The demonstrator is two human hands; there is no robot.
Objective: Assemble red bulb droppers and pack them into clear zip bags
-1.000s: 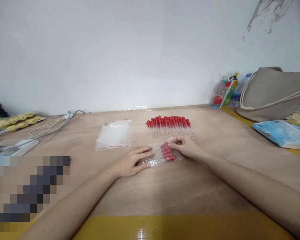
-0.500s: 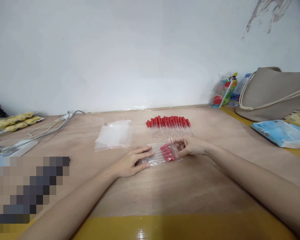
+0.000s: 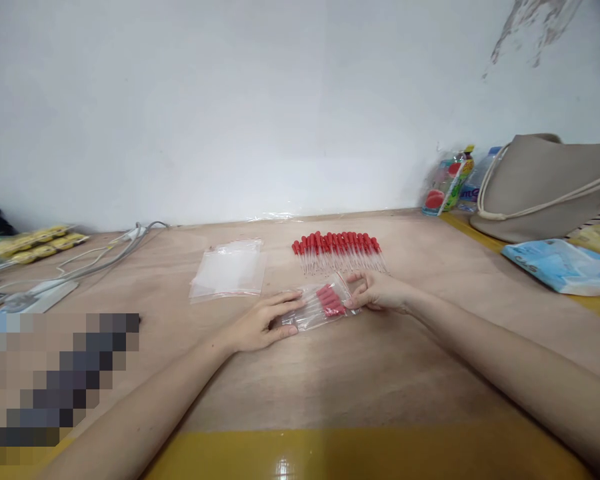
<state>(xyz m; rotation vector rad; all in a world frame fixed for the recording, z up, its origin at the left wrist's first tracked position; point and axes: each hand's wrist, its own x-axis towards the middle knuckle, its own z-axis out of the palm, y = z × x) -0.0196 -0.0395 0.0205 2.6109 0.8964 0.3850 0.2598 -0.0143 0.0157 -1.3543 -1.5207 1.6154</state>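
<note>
A clear zip bag (image 3: 307,317) lies on the table, holding several clear droppers with red bulbs (image 3: 330,300). My left hand (image 3: 267,320) rests spread over the bag's left end, thumb and fingers apart, touching the plastic near the dropper tips. At the other end, the thumb and fingers of my right hand (image 3: 373,291) pinch the bag's edge beside the red bulbs. Just behind it lies a row of loose red-bulbed droppers (image 3: 340,250), bulbs toward the wall. To the left is a stack of flat clear zip bags (image 3: 229,269).
White cables (image 3: 93,257) and a power strip (image 3: 43,297) lie at left, near yellow packs (image 3: 40,245). On the right are a blue tissue pack (image 3: 560,265), a grey bag (image 3: 545,183) and drink bottles (image 3: 447,183). A white wall (image 3: 280,120) stands behind.
The right end of the bag has tilted slightly away from me and shifted a little left. My right hand has moved left along with it; my left hand stays nearly in place.
</note>
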